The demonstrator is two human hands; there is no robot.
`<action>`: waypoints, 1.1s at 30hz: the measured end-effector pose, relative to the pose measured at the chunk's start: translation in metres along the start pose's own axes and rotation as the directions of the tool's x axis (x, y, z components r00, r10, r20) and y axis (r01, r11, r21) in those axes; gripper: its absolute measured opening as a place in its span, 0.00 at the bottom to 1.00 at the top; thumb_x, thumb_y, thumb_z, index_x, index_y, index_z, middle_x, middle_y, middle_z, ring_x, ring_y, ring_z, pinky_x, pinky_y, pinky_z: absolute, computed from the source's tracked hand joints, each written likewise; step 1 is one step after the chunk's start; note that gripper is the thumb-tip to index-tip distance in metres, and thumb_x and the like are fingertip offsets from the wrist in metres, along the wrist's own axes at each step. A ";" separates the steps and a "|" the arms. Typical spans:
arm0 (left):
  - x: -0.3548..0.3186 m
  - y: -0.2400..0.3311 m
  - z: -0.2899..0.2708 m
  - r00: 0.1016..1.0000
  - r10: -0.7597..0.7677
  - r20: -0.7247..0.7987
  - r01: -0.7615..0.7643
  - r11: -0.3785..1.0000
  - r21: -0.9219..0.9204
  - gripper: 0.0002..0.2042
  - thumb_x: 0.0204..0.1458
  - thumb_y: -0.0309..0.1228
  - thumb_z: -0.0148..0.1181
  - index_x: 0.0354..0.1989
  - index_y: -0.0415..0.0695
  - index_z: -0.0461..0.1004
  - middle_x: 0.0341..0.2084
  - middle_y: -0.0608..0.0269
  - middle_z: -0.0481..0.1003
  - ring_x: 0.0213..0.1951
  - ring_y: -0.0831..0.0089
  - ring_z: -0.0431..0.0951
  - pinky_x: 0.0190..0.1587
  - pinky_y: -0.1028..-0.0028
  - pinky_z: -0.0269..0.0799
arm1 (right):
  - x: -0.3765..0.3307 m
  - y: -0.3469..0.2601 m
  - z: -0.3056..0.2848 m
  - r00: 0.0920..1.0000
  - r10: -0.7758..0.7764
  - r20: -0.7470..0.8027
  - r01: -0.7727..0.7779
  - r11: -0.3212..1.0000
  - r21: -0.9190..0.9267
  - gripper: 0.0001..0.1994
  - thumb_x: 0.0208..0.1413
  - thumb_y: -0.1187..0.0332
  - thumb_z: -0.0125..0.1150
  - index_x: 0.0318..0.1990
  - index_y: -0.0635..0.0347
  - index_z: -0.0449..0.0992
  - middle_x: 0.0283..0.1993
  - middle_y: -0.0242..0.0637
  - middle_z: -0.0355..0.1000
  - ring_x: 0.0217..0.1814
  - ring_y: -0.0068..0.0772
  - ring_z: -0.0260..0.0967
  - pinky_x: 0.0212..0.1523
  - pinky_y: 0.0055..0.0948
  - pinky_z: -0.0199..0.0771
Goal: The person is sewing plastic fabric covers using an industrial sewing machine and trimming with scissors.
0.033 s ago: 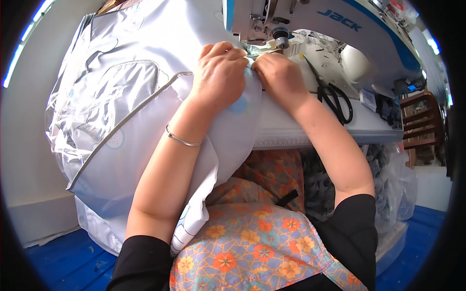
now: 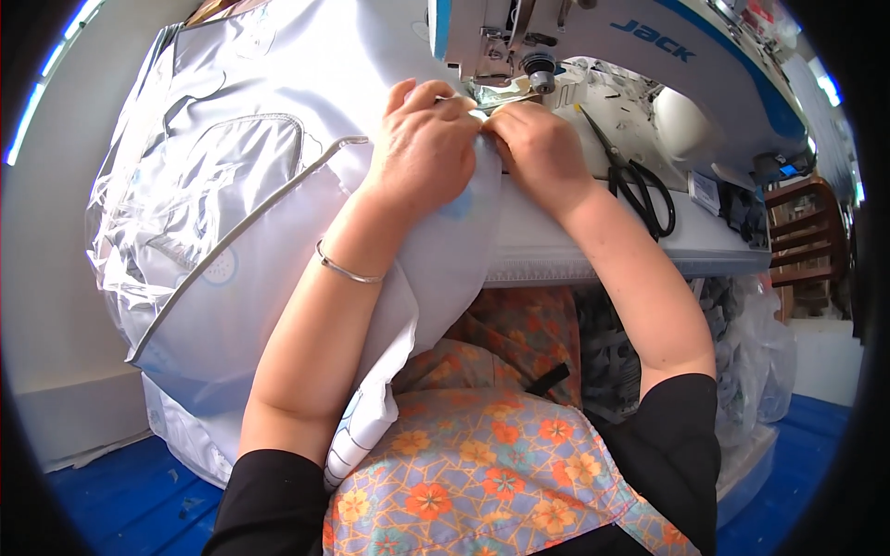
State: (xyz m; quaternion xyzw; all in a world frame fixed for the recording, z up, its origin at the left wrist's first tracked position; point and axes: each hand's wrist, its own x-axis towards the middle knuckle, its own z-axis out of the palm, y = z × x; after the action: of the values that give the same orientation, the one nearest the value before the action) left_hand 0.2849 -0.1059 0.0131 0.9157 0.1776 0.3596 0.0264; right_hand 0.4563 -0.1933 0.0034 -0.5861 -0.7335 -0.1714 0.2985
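Note:
A large white and silvery cloth piece (image 2: 306, 241) with grey piping hangs over the table's left side, under my left forearm. Close to the needle area of the white and blue sewing machine (image 2: 593, 46), my left hand (image 2: 425, 139) is closed with its fingertips pinching the cloth's edge. Beside it, almost touching, my right hand (image 2: 538, 144) pinches the same edge with bent fingers. The exact spot between the fingertips is largely hidden. To the right of my right hand lies a pair of black-handled scissors (image 2: 640, 190), its blades pointing at the machine.
A ruler strip runs along the front edge of the white sewing table (image 2: 556, 266). Thread scraps and a small box (image 2: 703, 192) lie at its right. Clear plastic bags (image 2: 756, 343) hang below, near a brown wooden chair (image 2: 807, 232). The floor (image 2: 807, 463) is blue.

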 end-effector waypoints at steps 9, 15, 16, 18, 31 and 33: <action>-0.005 0.000 0.007 0.991 0.075 0.115 -0.071 0.997 -0.037 0.09 0.48 0.26 0.57 0.35 0.42 0.82 0.45 0.65 0.80 0.54 0.68 0.75 0.68 0.54 0.55 | -0.001 -0.001 0.002 0.998 0.007 0.055 -0.003 0.998 -0.068 0.06 0.51 0.75 0.62 0.37 0.60 0.80 0.41 0.36 0.76 0.44 0.38 0.75 0.43 0.35 0.78; -0.014 0.006 0.011 0.995 -0.008 0.095 0.003 0.999 0.054 0.13 0.49 0.24 0.54 0.42 0.41 0.80 0.48 0.63 0.80 0.51 0.68 0.77 0.66 0.52 0.58 | -0.012 -0.009 -0.007 0.994 -0.032 0.106 0.037 0.998 -0.052 0.12 0.55 0.74 0.57 0.45 0.63 0.81 0.49 0.36 0.78 0.50 0.37 0.74 0.51 0.34 0.77; -0.014 0.006 0.012 0.996 -0.008 0.090 0.002 0.998 0.063 0.13 0.49 0.24 0.54 0.42 0.41 0.79 0.48 0.63 0.79 0.51 0.68 0.77 0.66 0.51 0.59 | -0.012 -0.008 -0.008 0.991 -0.024 0.128 0.028 0.999 -0.028 0.13 0.55 0.74 0.56 0.47 0.62 0.81 0.51 0.37 0.77 0.51 0.37 0.74 0.53 0.34 0.77; -0.015 0.006 0.012 0.996 -0.008 0.084 0.002 0.997 0.071 0.13 0.49 0.24 0.54 0.43 0.41 0.79 0.48 0.63 0.79 0.52 0.68 0.77 0.66 0.50 0.59 | -0.012 -0.008 -0.011 0.988 -0.017 0.152 0.018 1.000 -0.005 0.15 0.55 0.74 0.55 0.49 0.62 0.80 0.53 0.37 0.77 0.53 0.37 0.73 0.54 0.34 0.76; -0.002 0.000 0.023 0.978 -0.114 0.174 0.110 0.993 0.034 0.18 0.48 0.24 0.53 0.49 0.38 0.76 0.58 0.56 0.73 0.62 0.62 0.71 0.65 0.43 0.61 | 0.004 0.035 -0.033 0.906 0.412 -0.101 -0.323 0.825 0.464 0.06 0.57 0.70 0.64 0.38 0.63 0.80 0.25 0.42 0.76 0.23 0.37 0.72 0.28 0.30 0.72; 0.001 0.001 0.023 0.975 -0.120 0.189 0.116 0.993 0.033 0.18 0.48 0.24 0.53 0.49 0.37 0.76 0.59 0.55 0.73 0.63 0.61 0.70 0.64 0.43 0.61 | 0.013 0.032 -0.047 0.907 0.407 -0.112 -0.348 0.871 0.348 0.05 0.57 0.70 0.64 0.36 0.63 0.80 0.24 0.42 0.75 0.22 0.36 0.71 0.27 0.31 0.70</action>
State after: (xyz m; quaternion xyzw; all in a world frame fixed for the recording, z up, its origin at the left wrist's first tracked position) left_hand 0.3013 -0.1047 -0.0025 0.9339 0.2322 0.2663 0.0545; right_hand 0.4960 -0.2034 0.0447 -0.6440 -0.5920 -0.0410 0.4829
